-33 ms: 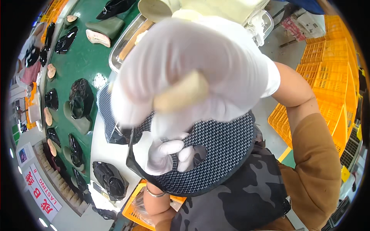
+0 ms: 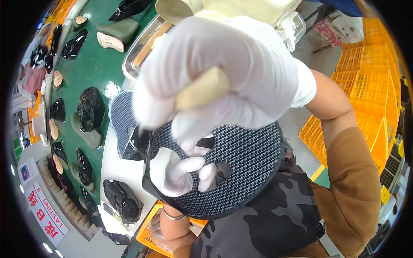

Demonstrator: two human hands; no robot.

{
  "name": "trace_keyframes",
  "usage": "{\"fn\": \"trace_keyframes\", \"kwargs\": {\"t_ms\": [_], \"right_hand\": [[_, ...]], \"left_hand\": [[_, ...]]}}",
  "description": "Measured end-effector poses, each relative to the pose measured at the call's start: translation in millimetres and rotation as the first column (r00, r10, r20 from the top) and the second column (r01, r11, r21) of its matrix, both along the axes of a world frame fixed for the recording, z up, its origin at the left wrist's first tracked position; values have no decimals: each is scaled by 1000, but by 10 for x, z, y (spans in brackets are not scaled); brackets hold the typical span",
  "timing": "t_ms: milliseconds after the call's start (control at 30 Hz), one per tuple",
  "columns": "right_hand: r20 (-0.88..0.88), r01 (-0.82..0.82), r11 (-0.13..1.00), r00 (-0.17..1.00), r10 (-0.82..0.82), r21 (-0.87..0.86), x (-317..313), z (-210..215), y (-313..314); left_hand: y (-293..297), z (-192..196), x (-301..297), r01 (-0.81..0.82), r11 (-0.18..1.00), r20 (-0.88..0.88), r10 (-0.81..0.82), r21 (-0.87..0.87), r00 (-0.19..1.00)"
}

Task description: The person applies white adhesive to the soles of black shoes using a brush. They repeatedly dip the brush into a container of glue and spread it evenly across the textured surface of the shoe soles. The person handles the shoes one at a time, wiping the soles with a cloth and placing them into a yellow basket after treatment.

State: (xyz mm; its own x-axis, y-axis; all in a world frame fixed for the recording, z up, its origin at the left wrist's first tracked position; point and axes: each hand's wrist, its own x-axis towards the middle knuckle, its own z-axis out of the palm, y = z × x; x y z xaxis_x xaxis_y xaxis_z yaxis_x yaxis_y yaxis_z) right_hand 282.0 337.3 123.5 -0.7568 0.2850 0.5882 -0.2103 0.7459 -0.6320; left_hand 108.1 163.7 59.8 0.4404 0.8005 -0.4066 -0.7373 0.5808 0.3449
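Note:
My right hand (image 2: pixel 228 64), in a white glove, is large and close in the view, its fingers wrapped round a stick-like handle. Only the handle's pale tan stub (image 2: pixel 204 89) shows; its other end is hidden by the fist. Below it, my left hand (image 2: pixel 183 174), gloved too, pinches the narrow middle strip of a shoe upper (image 2: pixel 256 157). This upper has a black-and-white checked lining facing up and a glossy black edge. It rests over my camouflage apron (image 2: pixel 266 223). The right fist hangs above the upper and hides part of it.
A similar checked piece (image 2: pixel 122 114) lies left on the white tabletop (image 2: pixel 116 167). Glossy black uppers (image 2: pixel 122 202) and green shoe lasts (image 2: pixel 118 29) stand on a green surface (image 2: pixel 103 64). A metal tray (image 2: pixel 129 64) is behind my right hand. Orange crates (image 2: pixel 365 86) stack at right.
My right hand has moved slightly up and away with the handle, uncovering more of the checked lining. My left hand and the upper stay nearly in place.

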Motion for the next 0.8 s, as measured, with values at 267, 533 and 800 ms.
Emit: {"fn": "trace_keyframes", "kwargs": {"t_ms": [267, 533, 800], "right_hand": [[-498, -228, 974, 844, 196, -2, -83, -217, 66], [-293, -89, 950, 956, -3, -300, -129, -221, -50], [-384, -31, 934, 916, -116, -356, -18, -184, -178]], "left_hand": [[-108, 38, -73, -45, 998, -105, 49, 40, 993], [-275, 17, -107, -148, 975, -177, 177, 168, 968], [-309, 18, 41, -172, 956, -309, 242, 236, 920]]}}
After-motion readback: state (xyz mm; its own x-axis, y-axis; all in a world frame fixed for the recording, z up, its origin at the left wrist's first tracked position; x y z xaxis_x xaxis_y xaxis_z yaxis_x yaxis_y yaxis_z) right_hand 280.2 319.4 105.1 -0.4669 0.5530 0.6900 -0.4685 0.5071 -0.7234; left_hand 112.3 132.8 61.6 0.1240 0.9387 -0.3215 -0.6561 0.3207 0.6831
